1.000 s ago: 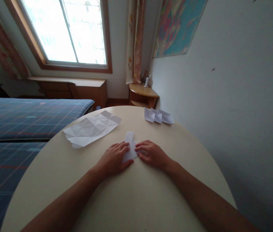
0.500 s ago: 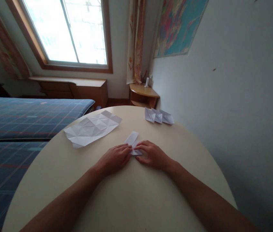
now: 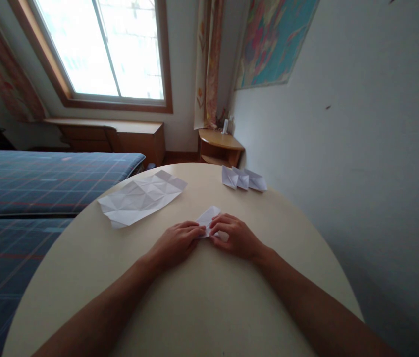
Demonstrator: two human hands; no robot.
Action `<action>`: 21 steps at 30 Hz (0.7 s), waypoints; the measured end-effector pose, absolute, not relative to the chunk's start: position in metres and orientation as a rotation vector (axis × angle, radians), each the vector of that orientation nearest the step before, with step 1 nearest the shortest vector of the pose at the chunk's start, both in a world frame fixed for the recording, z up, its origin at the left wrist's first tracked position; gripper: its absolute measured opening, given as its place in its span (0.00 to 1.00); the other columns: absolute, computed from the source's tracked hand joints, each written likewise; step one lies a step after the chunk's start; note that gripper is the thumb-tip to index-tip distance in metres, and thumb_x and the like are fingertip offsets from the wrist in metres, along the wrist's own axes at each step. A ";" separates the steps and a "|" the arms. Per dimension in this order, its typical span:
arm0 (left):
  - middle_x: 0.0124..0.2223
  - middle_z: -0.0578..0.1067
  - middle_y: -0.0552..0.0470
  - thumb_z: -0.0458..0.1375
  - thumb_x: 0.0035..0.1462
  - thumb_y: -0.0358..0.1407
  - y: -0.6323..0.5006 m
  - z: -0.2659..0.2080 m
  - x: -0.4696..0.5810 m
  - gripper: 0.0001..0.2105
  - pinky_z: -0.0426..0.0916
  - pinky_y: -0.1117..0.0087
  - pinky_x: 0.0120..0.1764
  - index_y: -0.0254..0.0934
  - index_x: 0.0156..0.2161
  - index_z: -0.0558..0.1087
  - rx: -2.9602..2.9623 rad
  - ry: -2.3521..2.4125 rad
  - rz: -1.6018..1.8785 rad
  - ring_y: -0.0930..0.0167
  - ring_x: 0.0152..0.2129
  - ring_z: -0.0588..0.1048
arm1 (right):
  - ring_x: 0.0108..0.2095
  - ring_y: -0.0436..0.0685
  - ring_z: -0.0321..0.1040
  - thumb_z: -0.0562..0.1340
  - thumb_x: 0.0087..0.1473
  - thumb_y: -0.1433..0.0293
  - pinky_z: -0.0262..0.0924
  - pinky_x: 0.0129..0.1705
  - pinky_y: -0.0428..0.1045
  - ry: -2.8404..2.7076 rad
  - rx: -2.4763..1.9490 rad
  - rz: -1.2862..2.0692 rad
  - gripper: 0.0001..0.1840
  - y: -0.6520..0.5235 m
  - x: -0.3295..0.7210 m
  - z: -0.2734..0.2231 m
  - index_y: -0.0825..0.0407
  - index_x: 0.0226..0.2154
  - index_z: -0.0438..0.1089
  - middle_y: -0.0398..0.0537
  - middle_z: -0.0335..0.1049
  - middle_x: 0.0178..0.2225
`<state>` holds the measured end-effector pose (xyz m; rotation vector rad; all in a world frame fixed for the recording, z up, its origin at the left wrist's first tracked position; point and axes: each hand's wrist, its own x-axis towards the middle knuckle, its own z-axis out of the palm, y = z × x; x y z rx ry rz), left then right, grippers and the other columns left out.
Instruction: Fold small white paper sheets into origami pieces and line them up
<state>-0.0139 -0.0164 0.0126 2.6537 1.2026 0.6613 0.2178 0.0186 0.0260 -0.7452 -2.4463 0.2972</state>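
A small folded piece of white paper [image 3: 208, 217] lies on the round cream table [image 3: 194, 307], between my two hands. From its left, my left hand [image 3: 180, 241] presses the lower edge with closed fingers. My right hand [image 3: 236, 236] grips its right side, thumb and fingers curved into a pinch. The fingers of both hands partly cover the paper. Farther back on the left rests an unfolded, creased white sheet [image 3: 142, 197]. Several folded white paper pieces [image 3: 244, 179] overlap in a row at the table's far right.
Beyond the table on the left is a bed with a blue plaid mattress [image 3: 53, 178]. A wooden corner shelf [image 3: 220, 139] stands past the far edge. The white wall [image 3: 373, 163] runs close along the right side.
The paper's upper part has turned from a narrow strip pointing up into a wider, pointed shape leaning right. My right fingers have risen slightly and curled more; the left hand has barely shifted.
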 end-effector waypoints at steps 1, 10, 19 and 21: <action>0.53 0.78 0.51 0.51 0.61 0.27 -0.016 0.013 -0.014 0.16 0.69 0.62 0.56 0.42 0.51 0.74 2.641 1.210 0.676 0.67 0.53 0.74 | 0.48 0.57 0.70 0.65 0.54 0.71 0.63 0.53 0.54 -2.451 -0.761 0.302 0.05 0.018 0.218 0.026 0.47 0.36 0.73 0.47 0.75 0.44; 0.54 0.77 0.52 0.49 0.60 0.26 -0.017 0.013 -0.015 0.18 0.69 0.66 0.56 0.41 0.52 0.72 2.521 1.178 0.775 0.69 0.50 0.76 | 0.61 0.63 0.60 0.68 0.49 0.69 0.48 0.65 0.61 -2.492 -0.876 0.270 0.33 0.021 0.218 0.017 0.52 0.57 0.64 0.56 0.67 0.58; 0.53 0.78 0.52 0.51 0.55 0.25 -0.018 0.013 -0.015 0.22 0.70 0.66 0.53 0.43 0.53 0.70 2.483 1.325 0.704 0.67 0.49 0.77 | 0.47 0.59 0.72 0.61 0.54 0.75 0.50 0.59 0.60 -2.396 -1.190 0.142 0.12 0.028 0.221 0.020 0.48 0.40 0.76 0.49 0.78 0.43; 0.52 0.79 0.53 0.50 0.56 0.26 -0.018 0.012 -0.015 0.20 0.71 0.67 0.51 0.44 0.53 0.70 2.486 1.402 0.708 0.67 0.46 0.78 | 0.47 0.59 0.71 0.61 0.55 0.75 0.52 0.58 0.59 -2.393 -1.175 0.139 0.11 0.029 0.222 0.019 0.49 0.39 0.75 0.49 0.78 0.44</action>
